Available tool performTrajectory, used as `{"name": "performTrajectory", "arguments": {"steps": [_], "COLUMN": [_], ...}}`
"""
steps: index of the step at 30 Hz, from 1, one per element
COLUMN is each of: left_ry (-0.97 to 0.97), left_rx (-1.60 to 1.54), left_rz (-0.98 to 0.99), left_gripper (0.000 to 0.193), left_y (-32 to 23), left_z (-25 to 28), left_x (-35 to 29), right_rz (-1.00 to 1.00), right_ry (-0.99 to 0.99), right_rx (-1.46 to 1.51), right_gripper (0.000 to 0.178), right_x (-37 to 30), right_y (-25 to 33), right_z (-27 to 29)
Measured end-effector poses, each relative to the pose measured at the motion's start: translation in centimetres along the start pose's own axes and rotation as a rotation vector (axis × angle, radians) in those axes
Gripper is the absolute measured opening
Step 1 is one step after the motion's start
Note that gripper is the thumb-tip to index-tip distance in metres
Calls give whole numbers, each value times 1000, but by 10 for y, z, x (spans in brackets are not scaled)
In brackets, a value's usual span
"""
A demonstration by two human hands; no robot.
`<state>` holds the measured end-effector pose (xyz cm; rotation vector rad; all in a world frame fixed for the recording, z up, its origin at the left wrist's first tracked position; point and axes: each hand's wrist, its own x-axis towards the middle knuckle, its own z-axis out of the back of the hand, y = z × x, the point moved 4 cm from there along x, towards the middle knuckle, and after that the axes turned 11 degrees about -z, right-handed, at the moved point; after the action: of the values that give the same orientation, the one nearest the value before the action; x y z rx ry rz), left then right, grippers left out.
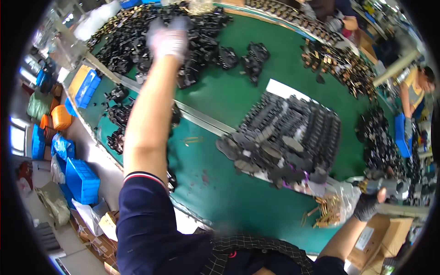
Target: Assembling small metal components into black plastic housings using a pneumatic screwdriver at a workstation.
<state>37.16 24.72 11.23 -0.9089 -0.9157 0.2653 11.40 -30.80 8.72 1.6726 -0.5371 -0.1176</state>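
Note:
My left arm stretches far forward, and my left hand (169, 40) in a pale glove is over a big heap of black parts (123, 48). Motion smears its fingers, so I cannot see whether they hold a part. At the lower right, my right hand (367, 206) wears a dark glove with the thumb tip bare. It is closed around or against a greyish object (396, 189) whose kind I cannot make out. Between my hands, rows of black parts (298, 123) stand packed on a white board (279, 87), with flat dark oval pieces (263, 153) lying over the near side.
Brass-coloured pins (327, 211) lie beside a clear plastic bag (348, 195). A metal strip (206, 120) crosses the green table (206, 160). More black and brass parts (339, 64) line the far right. Blue crates (81, 181) stand at left; a co-worker (415, 87) is at right.

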Motion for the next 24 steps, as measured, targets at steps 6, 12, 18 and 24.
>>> {"name": "performTrajectory", "arguments": {"steps": [6,12,18,24], "left_ry": [703,1068,1150,859], "left_rx": [302,922,919,1090], "left_rz": [-1241,-971,-1010,-601], "left_gripper": [20,31,33,57], "left_y": [-34,7,54,25], "left_z": [-163,-199,-185,-190], "left_x": [-114,-91,-57,-34], "right_rz": [0,-49,-207,-94], "right_ry": [-17,-102,-256,-105], "right_rx": [-4,-172,-280,-440], "right_gripper": [73,70,53,92], "right_x": [20,23,18,27], "right_y": [-32,-57,-69,-21], "right_z": [-12,-7,53,18]}}
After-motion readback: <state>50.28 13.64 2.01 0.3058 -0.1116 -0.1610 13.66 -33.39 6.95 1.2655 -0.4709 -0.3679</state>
